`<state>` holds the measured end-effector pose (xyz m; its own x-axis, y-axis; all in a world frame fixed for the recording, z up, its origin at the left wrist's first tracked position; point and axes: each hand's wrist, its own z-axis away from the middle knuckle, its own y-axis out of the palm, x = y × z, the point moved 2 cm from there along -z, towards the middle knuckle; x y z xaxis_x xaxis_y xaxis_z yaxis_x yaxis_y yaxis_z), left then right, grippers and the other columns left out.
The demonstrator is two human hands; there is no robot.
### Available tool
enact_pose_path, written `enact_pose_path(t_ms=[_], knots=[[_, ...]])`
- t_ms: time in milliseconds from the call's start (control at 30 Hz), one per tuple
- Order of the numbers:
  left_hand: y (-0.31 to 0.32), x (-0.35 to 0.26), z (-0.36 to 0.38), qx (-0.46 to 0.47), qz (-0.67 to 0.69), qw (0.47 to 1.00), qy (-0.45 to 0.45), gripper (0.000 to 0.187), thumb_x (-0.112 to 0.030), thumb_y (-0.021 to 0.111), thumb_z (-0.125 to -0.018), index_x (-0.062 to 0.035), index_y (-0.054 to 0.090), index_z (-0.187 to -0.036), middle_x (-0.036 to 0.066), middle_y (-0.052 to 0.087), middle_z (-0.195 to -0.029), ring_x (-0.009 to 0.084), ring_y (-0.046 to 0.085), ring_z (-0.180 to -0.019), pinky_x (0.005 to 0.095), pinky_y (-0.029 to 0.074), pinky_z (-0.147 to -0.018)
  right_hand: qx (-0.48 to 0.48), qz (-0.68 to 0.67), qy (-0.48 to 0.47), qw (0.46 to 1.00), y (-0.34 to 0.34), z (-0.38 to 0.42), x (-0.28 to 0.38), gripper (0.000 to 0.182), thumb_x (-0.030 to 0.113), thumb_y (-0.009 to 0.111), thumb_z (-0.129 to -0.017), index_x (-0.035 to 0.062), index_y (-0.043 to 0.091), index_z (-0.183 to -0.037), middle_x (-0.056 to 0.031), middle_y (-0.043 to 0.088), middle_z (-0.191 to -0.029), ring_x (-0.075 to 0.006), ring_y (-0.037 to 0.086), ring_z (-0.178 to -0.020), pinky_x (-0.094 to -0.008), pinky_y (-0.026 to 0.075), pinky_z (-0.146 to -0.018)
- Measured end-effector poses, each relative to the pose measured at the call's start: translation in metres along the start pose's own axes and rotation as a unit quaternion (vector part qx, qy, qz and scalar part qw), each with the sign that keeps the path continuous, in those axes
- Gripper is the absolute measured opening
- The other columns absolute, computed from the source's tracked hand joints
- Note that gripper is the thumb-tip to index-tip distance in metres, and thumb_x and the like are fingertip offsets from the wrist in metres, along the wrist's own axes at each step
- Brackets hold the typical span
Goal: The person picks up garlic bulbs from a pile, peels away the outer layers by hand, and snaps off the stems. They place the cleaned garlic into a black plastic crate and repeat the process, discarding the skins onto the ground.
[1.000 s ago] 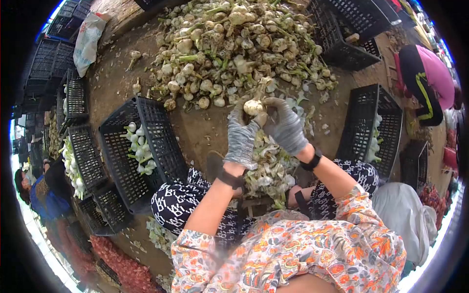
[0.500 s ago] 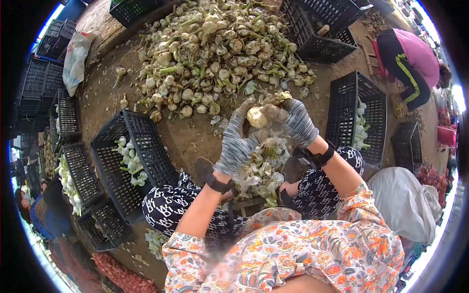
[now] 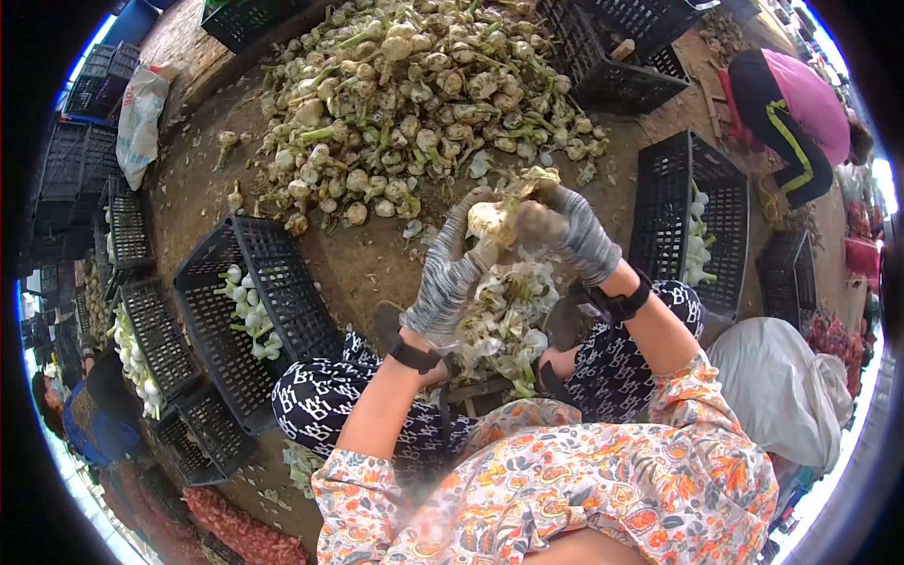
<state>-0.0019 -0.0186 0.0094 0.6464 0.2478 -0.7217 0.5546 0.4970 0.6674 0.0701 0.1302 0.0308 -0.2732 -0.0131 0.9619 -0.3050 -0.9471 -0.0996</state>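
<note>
Gloved in grey knit, my left hand holds a garlic bulb between its thumb and fingers. My right hand, in a matching glove, is closed on the bulb's dirty outer leaves and stalk, its fingertips partly blurred. Both hands are above a heap of loose peeled skins between my feet. Just beyond them lies a large pile of untrimmed garlic on the ground.
Black crates with clean white bulbs stand at left and right. Another person bends over at the upper right. A white sack lies beside my right knee. More crates stand behind the pile.
My left hand has shifted slightly left and down. The right hand's fingers have moved a little at the bulb's leaves. The bulb stays held between both hands.
</note>
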Motion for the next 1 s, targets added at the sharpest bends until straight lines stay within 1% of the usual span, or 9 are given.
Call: enact_pose_path(t_ms=[300,400,500,633,733,833,867,967,1000], knots=[[-0.003,0.006,0.001,-0.008,-0.025,1.0,-0.002,0.068,-0.029,0.068,-0.076,-0.0036,0.035,-0.13,0.011,0.046,-0.122,0.0186,0.052,-0.104,0.0298,0.046,-0.085,-0.04,0.161,-0.156,0.974,-0.001,-0.003,-0.009,0.023,0.018,0.06,-0.083,-0.0005,0.06,-0.097,-0.011,0.062,-0.082,-0.0174,0.058,-0.072,-0.0315,0.046,-0.066],[-0.006,0.008,0.001,-0.002,-0.008,1.0,-0.007,0.064,-0.029,0.066,-0.078,-0.0029,0.037,-0.129,0.012,0.049,-0.119,0.0185,0.055,-0.099,0.0288,0.049,-0.08,-0.014,0.086,-0.077,0.993,-0.005,-0.001,-0.014,0.023,0.017,0.06,-0.083,0.0002,0.059,-0.098,-0.0104,0.062,-0.081,-0.0162,0.059,-0.069,-0.031,0.048,-0.063],[-0.005,0.008,0.0,-0.006,0.071,0.997,-0.026,0.059,-0.029,0.063,-0.08,-0.0015,0.038,-0.127,0.012,0.053,-0.112,0.0189,0.058,-0.092,0.027,0.052,-0.073,-0.008,0.113,-0.138,0.984,-0.006,0.0,-0.008,0.024,0.018,0.059,-0.084,0.0003,0.059,-0.1,-0.0088,0.062,-0.081,-0.0126,0.058,-0.07,-0.0281,0.049,-0.06],[-0.004,0.009,0.002,-0.01,0.189,0.979,-0.078,0.054,-0.029,0.059,-0.082,0.0001,0.041,-0.123,0.012,0.056,-0.106,0.0193,0.06,-0.087,0.026,0.054,-0.067,0.013,0.078,-0.078,0.994,-0.011,0.004,0.0,0.026,0.019,0.057,-0.086,-0.0018,0.057,-0.101,-0.006,0.062,-0.081,-0.0097,0.057,-0.07,-0.0256,0.05,-0.059],[-0.004,0.005,-0.001,-0.011,0.138,0.989,-0.052,0.053,-0.03,0.058,-0.083,-0.0002,0.043,-0.123,0.012,0.056,-0.107,0.0185,0.06,-0.087,0.0258,0.053,-0.067,0.027,-0.038,0.023,0.999,-0.012,0.005,0.004,0.028,0.021,0.059,-0.085,-0.0035,0.057,-0.097,-0.0045,0.061,-0.079,-0.0085,0.055,-0.07,-0.0246,0.048,-0.06],[0.001,0.007,-0.002,-0.036,0.075,0.996,-0.023,0.051,-0.032,0.056,-0.084,-0.0002,0.043,-0.122,0.011,0.056,-0.107,0.0172,0.06,-0.086,0.0252,0.053,-0.065,-0.023,-0.049,-0.104,0.993,0.001,0.002,-0.007,0.029,0.025,0.061,-0.084,-0.0018,0.058,-0.095,-0.0038,0.059,-0.077,-0.0073,0.054,-0.07,-0.0237,0.047,-0.059],[0.001,0.008,-0.002,-0.035,0.073,0.996,-0.029,0.051,-0.032,0.056,-0.084,-0.0004,0.044,-0.122,0.011,0.057,-0.106,0.0168,0.06,-0.086,0.025,0.053,-0.065,-0.069,0.074,-0.132,0.986,0.002,0.002,-0.006,0.029,0.026,0.063,-0.082,-0.0004,0.058,-0.092,-0.0028,0.058,-0.074,-0.0067,0.053,-0.067,-0.0226,0.045,-0.057],[-0.004,0.01,0.0,-0.025,0.068,0.996,-0.05,0.049,-0.032,0.053,-0.086,-0.0012,0.044,-0.122,0.009,0.058,-0.104,0.0157,0.06,-0.085,0.0246,0.052,-0.064,-0.01,0.052,-0.079,0.995,-0.001,0.002,-0.001,0.025,0.023,0.063,-0.082,-0.0005,0.059,-0.091,-0.0028,0.059,-0.073,-0.0065,0.053,-0.067,-0.0236,0.045,-0.057],[-0.006,0.011,0.0,-0.017,0.069,0.996,-0.055,0.048,-0.032,0.052,-0.086,-0.0015,0.044,-0.122,0.009,0.058,-0.103,0.0154,0.06,-0.084,0.0244,0.052,-0.063,0.004,-0.082,-0.035,0.996,-0.001,0.002,-0.008,0.022,0.019,0.064,-0.081,-0.0003,0.06,-0.092,-0.0031,0.061,-0.073,-0.0075,0.054,-0.066,-0.0248,0.046,-0.058]])
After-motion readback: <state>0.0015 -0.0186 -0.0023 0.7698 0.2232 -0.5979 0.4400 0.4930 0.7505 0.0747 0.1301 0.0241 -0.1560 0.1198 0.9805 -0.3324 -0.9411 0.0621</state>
